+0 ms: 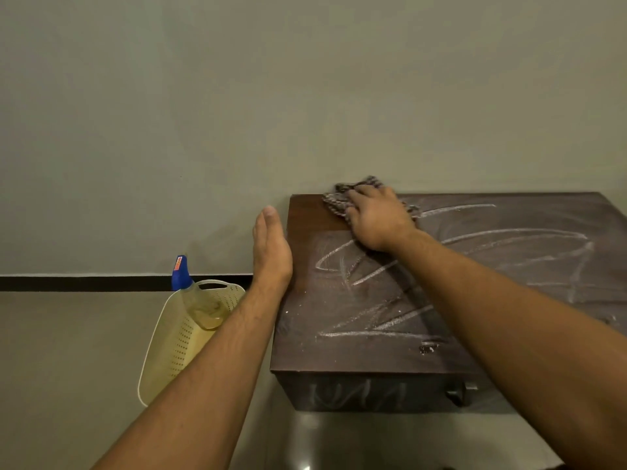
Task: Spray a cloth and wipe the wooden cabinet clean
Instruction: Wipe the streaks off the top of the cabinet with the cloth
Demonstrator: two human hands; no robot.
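Right hand (376,217) sits on a crumpled grey-and-white checked cloth (336,200) at the back-left corner of the dark brown wooden cabinet (509,266), fingers curled over the fabric & gripping it against the top, right by the wall (305,96). White chalky scribbles (373,334) cover most of the top (the back-left corner looks like bare wood). Left hand (271,252) is flat, fingers straight & together, its edge against the cabinet's left side, holding nothing. Clear spray bottle w/ blue nozzle (200,300) lies in a cream perforated plastic basket (173,347) on the floor (68,368), just left of the cabinet.
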